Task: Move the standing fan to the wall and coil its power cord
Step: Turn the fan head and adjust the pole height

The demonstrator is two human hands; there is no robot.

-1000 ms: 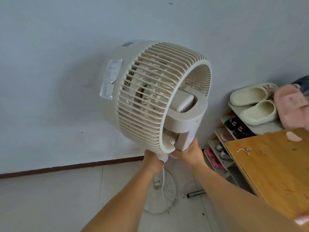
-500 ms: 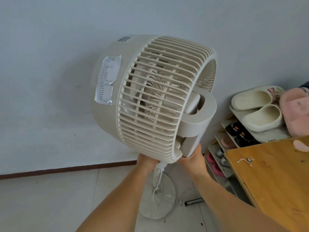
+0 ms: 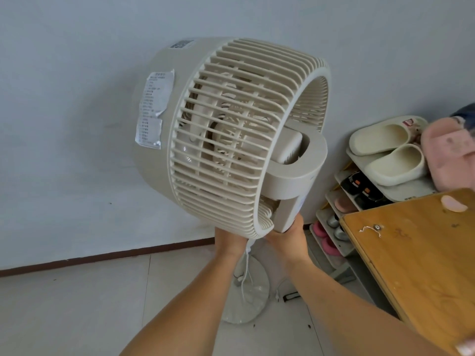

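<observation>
The cream standing fan fills the middle of the view, its slatted head tilted with the rear grille toward me and a paper label on its side. My left hand grips the neck under the head. My right hand holds the motor bracket at the lower right. The round base is below my hands, close to the grey wall; I cannot tell whether it touches the floor. A thin white power cord dangles from the neck down to the base.
A shoe rack with cream slippers and other shoes stands against the wall at the right. A wooden table juts in at the lower right. A dark skirting strip runs along the wall above the pale tiled floor.
The fan head looms larger and sits more toward the centre than before. Both hands keep the same hold under the head. The shoe rack and table have shifted slightly in view.
</observation>
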